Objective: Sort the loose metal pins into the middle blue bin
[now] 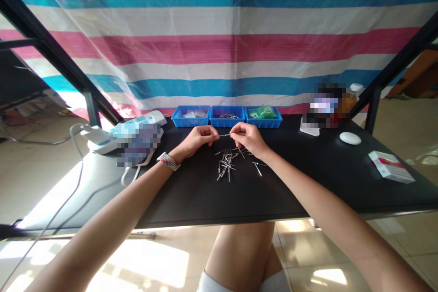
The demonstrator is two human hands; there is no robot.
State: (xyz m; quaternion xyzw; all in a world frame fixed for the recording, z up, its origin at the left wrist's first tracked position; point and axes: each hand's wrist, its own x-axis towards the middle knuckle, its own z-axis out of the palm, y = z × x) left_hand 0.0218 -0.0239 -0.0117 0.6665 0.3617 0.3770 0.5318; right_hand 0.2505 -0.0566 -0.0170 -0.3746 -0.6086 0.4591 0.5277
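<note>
Between my two hands a thin silver blind rivet (224, 135) is stretched level above the table. My left hand (199, 138) pinches its left end, with thumb and fingertips pressed together. Its right end is in the pinch of my right hand (249, 138). Below them lies a loose pile of similar rivets (226, 164), pointing every way, and part of it is hidden by my right hand. Off to the right of the pile are a couple of stray rivets (258, 169). The middle blue bin (227, 122), just behind my hands, also has rivets in it.
A left blue bin (190, 122) holds clear plastic bags; a right blue bin (263, 123) holds green ones. A power strip (137, 123) with cables stands at the left. A white oval object (350, 138) and a small box (391, 167) lie right. Black frame bars flank the table (191, 200).
</note>
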